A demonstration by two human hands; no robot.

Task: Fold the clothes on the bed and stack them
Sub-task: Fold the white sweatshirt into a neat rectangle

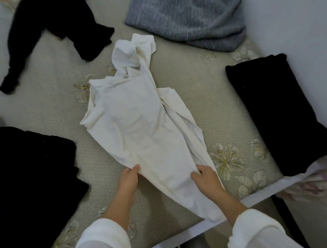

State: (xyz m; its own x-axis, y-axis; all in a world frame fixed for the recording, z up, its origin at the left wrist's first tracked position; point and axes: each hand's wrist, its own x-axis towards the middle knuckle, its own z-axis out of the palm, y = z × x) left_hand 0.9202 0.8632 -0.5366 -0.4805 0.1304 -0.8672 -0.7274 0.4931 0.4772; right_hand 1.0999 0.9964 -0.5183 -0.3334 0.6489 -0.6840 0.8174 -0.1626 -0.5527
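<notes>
White garment lies lengthways in the middle of the bed, far end bunched and twisted, near hem trailing over the bed edge

Around it, big to small:
- black heap at left, loose
- grey knit at the far side, roughly folded
- folded black piece at right, neat, probably the start of the stack
- black long-sleeved item far left, sprawled, blurred so type unclear

Left hand pinches the garment's left edge near the hem, thumb on top, fingers hidden under the cloth. Right hand grips the right edge, fingers curled into the fabric. Both hands sit close together, one on each side of the hem

Step in hand looks like laying out and flattening before the first fold. To do it well:
- tug the hem taut and even with both hands
- open out the twisted far end so nothing is trapped underneath
- smooth the wrinkled right side flat
- then fold the sides in, halve, and move it onto the folded black piece
</notes>
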